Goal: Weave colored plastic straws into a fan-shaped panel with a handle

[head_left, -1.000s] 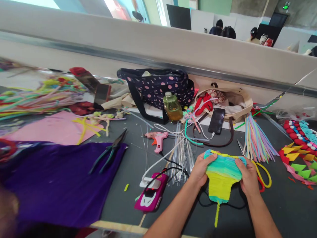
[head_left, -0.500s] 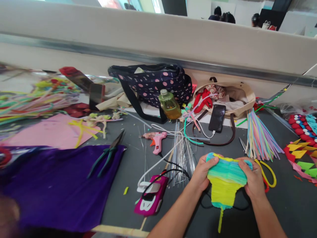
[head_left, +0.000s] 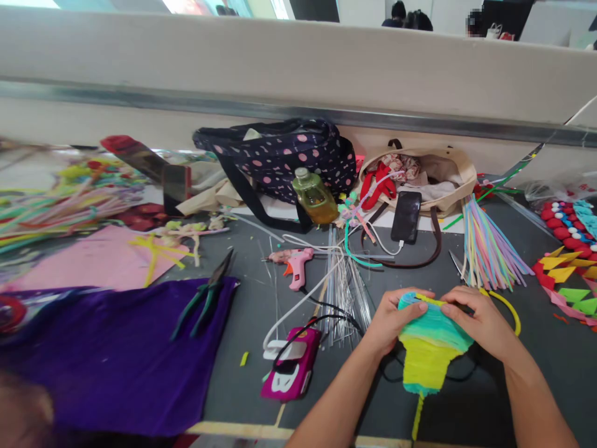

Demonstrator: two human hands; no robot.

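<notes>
A fuzzy teal and yellow pipe-cleaner piece (head_left: 426, 358) with a yellow stem hanging down lies between my two hands, over the dark table. My left hand (head_left: 396, 317) grips its upper left edge, thumb on the front. On the upper right edge, my right hand (head_left: 476, 317) pinches with thumb and fingers, its thumb near the left one. The fingers behind the piece are hidden. Just past my right hand shows the yellow handle of a pair of scissors (head_left: 510, 311), partly covered by that hand. A bundle of pastel pipe cleaners (head_left: 492, 249) lies beyond it.
A pink glue gun (head_left: 298, 264), a magenta power strip (head_left: 293, 367) with cords and clear glue sticks (head_left: 345, 298) lie left of my hands. Pliers (head_left: 208, 298) rest on purple cloth (head_left: 116, 354). Behind stand a bottle (head_left: 317, 199), a phone (head_left: 405, 218) and bags (head_left: 280, 162).
My right hand has moved inward along the top edge, closer to my left hand. The piece's upper right corner is now covered by it. The view has shifted slightly.
</notes>
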